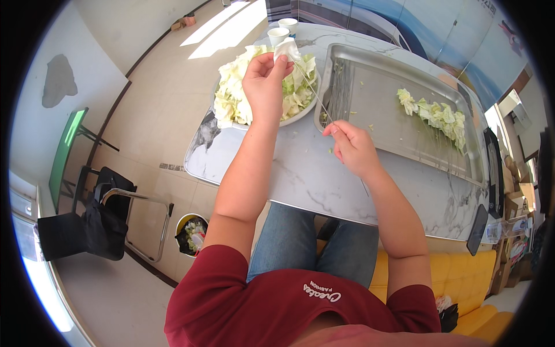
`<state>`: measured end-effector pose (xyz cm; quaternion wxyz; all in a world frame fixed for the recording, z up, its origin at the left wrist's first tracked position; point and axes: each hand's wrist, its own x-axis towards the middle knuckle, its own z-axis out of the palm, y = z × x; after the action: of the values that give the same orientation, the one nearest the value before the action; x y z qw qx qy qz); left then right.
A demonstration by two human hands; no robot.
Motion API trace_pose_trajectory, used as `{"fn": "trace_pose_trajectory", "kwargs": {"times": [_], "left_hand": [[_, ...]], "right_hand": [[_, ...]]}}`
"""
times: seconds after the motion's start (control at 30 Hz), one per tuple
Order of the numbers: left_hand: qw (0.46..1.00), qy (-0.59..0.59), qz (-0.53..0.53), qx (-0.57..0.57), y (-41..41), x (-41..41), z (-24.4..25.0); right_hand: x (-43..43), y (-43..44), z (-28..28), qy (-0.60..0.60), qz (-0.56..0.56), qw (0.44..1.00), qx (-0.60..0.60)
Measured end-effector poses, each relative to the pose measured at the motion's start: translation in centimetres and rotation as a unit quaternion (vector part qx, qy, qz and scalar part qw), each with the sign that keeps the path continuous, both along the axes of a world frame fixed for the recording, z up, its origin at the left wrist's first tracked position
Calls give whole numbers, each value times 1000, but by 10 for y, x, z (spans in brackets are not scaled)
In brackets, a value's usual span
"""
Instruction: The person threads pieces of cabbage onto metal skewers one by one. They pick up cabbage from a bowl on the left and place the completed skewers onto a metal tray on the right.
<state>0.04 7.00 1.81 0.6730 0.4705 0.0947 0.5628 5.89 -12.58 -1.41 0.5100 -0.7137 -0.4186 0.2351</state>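
My left hand [269, 71] pinches a pale piece of cabbage leaf [287, 50] over a round bowl [299, 118] heaped with torn cabbage leaves [234, 86]. Between finger and thumb, my right hand [349, 143] grips a thin metal skewer [314, 93], which slants up to the leaf in my left hand. A shallow metal tray [377, 130] lies to the right. Bare skewers [340, 93] lie side by side at its left end. Skewers threaded with cabbage [438, 117] rest at its right side. Small leaf scraps are scattered in the tray.
Two paper cups [278, 36] stand behind the bowl on the marble-patterned table [303, 173]. A phone [477, 230] is at the table's right edge. A bin [192, 234] with cabbage scraps and a black folding chair [108, 217] stand on the floor at left.
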Motion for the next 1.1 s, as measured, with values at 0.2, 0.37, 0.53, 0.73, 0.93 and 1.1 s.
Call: {"fn": "trace_pose_trajectory", "kwargs": {"times": [0.2,0.37,0.53,0.73,0.93,1.1], "left_hand": [[999,20,26,25,-1,0,0],[996,40,48,58,0,0,-2],[981,107,90,134,-3,5,-8],[935,151,49,317,-67,13,-14],[922,134,12,364,-82,16,-20],[894,111,14,433,-66,12,-18]], "right_hand": [[0,-1,0,-6,0,1000,7],[-1,-1,1,-5,1,1000,2],[-1,-2,1,15,-6,1000,26],[7,-3,14,157,-68,979,114],[15,-10,17,173,-92,968,155],[17,-10,14,136,-84,974,159]]}}
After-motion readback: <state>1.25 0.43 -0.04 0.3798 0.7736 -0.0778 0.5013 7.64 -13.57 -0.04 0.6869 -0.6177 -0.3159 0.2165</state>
